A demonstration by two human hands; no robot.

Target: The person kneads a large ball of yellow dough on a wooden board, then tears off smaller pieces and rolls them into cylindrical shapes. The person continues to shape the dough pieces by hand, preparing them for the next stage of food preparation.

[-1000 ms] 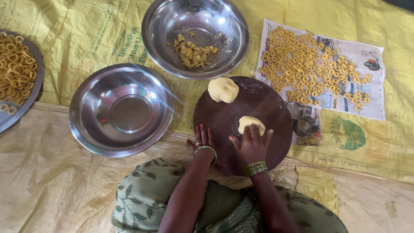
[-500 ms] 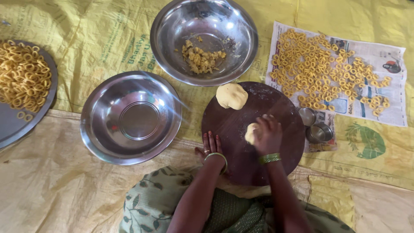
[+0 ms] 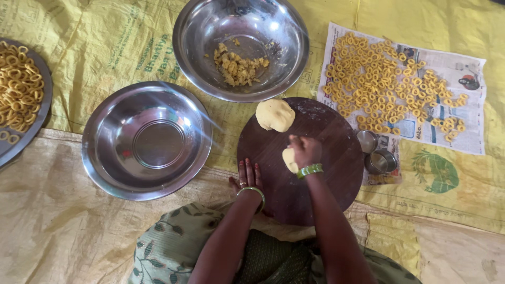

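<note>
While the right hand [image 3: 304, 151] sits on the round dark wooden board [image 3: 321, 184], its fingers are curled down over a small dough piece [image 3: 289, 160], pressing it against the wood approx mid-board. Fingers closed on it, green bangle at the wrist. Left hand [image 3: 248, 176] lies flat at the board's near-left edge, fingers straight & together, nothing in it, just touching the rim; thin bangle on that wrist too.

Bigger dough lump [image 3: 274, 114] rests at the far edge of the board, apart from the small piece. Beyond it, a steel bowl [image 3: 289, 31] w/ crumbly yellow bits [image 3: 239, 66] in the bottom. To the left, just beside the board, a second steel basin [image 3: 105, 158], inside shiny.

Right of the board: two small steel cups [image 3: 376, 155] side by side, touching a sheet of newspaper [image 3: 468, 142]. On that sheet, a spread of small yellow dough rings [image 3: 389, 79], lots of them, one layer. More rings [image 3: 18, 89] piled on a grey plate [image 3: 44, 79] at far left, partly out of frame.

All of it sits on yellow woven sacking [image 3: 94, 42]. Person's lap in green patterned cloth [image 3: 168, 247] at the bottom.
</note>
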